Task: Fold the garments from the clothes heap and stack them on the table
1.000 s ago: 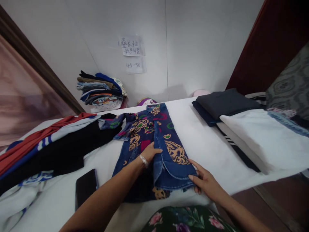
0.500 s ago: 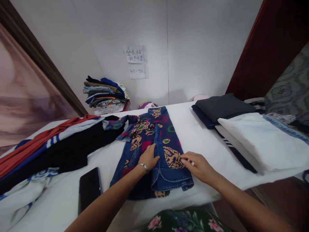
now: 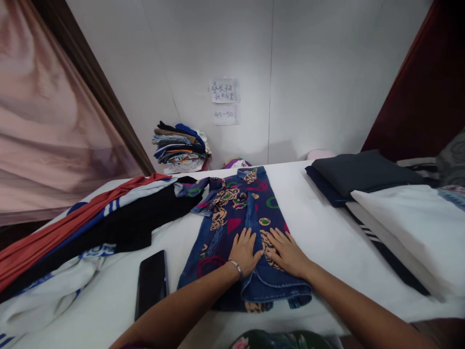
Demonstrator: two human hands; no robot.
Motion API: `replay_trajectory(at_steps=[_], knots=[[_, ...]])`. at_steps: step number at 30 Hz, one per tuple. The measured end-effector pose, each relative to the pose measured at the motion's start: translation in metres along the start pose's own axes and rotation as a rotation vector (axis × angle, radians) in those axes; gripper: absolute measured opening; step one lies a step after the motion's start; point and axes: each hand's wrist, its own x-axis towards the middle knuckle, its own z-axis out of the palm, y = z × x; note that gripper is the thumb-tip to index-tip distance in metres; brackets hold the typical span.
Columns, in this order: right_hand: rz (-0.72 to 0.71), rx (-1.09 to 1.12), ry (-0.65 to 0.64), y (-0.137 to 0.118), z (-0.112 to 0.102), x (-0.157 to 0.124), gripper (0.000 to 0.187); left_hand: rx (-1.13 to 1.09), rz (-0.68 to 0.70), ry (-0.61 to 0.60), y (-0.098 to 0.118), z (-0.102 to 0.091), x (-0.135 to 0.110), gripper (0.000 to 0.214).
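While the left hand and right hand lie flat, fingers spread, gripping nothing, side by side on the printed denim shirt, shirt lying mid-way along the white bench, black phone just left of it, 2 paper notes on the wall behind
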Motion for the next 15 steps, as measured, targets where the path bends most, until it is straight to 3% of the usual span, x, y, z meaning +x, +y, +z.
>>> replay_trajectory(at_steps=[6,10,15], knots=[[0.042,0.048,-0.032,-0.002,-0.012,-0.004,0.065,-0.015,0.202,0.014,0.014,0.011,-0.024,0.066],[0.012,0.079,0.064,-0.013,-0.019,0.007,0.061,-0.005,0.334,-0.009,0.02,0.023,-0.039,0.07],[-0.067,0.016,0.029,-0.016,-0.007,0.018,0.059,0.034,0.367,0.013,0.024,0.024,-0.044,0.064]])
